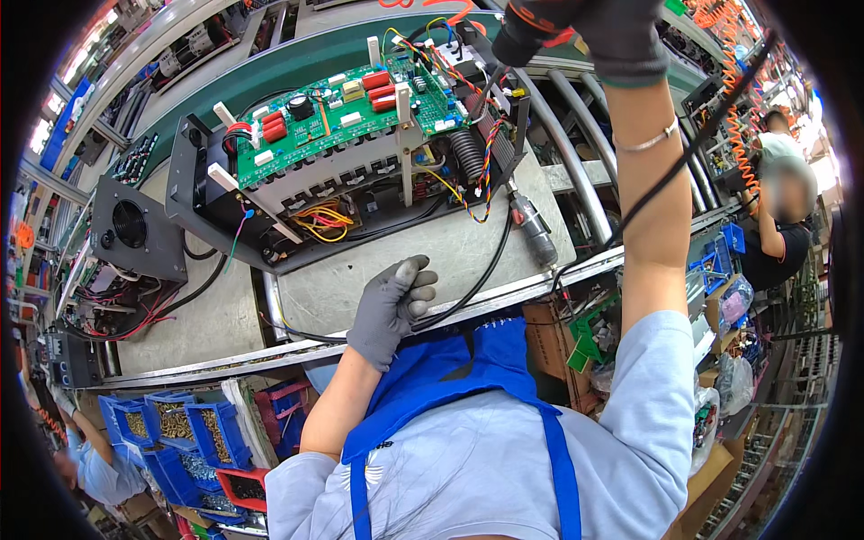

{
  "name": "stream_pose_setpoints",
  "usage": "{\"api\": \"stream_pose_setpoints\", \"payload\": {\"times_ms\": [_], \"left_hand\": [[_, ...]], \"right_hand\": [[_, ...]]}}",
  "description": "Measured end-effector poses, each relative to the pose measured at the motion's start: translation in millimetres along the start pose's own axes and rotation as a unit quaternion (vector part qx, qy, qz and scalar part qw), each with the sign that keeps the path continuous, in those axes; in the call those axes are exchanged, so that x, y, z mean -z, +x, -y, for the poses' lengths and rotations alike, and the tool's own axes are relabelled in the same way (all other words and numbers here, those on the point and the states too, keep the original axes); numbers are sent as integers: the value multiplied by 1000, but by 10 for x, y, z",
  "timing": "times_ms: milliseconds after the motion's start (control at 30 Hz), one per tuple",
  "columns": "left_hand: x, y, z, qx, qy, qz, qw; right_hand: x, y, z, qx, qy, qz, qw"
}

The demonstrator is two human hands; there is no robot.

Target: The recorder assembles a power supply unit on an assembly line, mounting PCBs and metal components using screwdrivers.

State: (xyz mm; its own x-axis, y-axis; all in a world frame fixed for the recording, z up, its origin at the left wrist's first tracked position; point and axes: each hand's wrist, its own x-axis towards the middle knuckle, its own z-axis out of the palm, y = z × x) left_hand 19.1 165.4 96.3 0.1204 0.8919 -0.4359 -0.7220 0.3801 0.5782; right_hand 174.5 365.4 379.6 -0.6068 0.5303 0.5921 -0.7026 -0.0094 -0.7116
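Note:
In a grey glove, my left hand [394, 306] is raised in front of the machine with its fingers curled in toward the palm; what they hold, if anything, is hidden. My right hand [623, 40], in a dark glove, reaches far up and grips a black power drill [531, 31], whose bit points down at the machine's right end. The machine has an open dark metal case [193, 193] with a green circuit board [342, 117] standing over it, carrying red and white parts. Yellow and multicoloured wires [326, 219] hang inside. A grey-bodied power screwdriver [535, 232] lies right of the case.
Left of the machine stands another dark unit with a fan [129, 223]. Metal rollers [567, 148] run at the right. A black cable [477, 283] crosses the bench edge. Blue bins of screws [216, 436] sit lower left. Co-workers are at both sides; one [778, 225] is at the right.

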Motion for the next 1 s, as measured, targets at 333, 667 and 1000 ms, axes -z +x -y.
{"api": "stream_pose_setpoints", "payload": {"times_ms": [333,667,1000], "left_hand": [[71,69,15,-10,-34,22,999],[-130,-30,-178,-46,-10,60,997],[-256,33,-461,-54,-222,142,963]], "right_hand": [[269,405,-127,41,-231,-107,966],[363,484,-104,4,-195,-64,979],[-538,-360,216,107,-27,102,989]]}}
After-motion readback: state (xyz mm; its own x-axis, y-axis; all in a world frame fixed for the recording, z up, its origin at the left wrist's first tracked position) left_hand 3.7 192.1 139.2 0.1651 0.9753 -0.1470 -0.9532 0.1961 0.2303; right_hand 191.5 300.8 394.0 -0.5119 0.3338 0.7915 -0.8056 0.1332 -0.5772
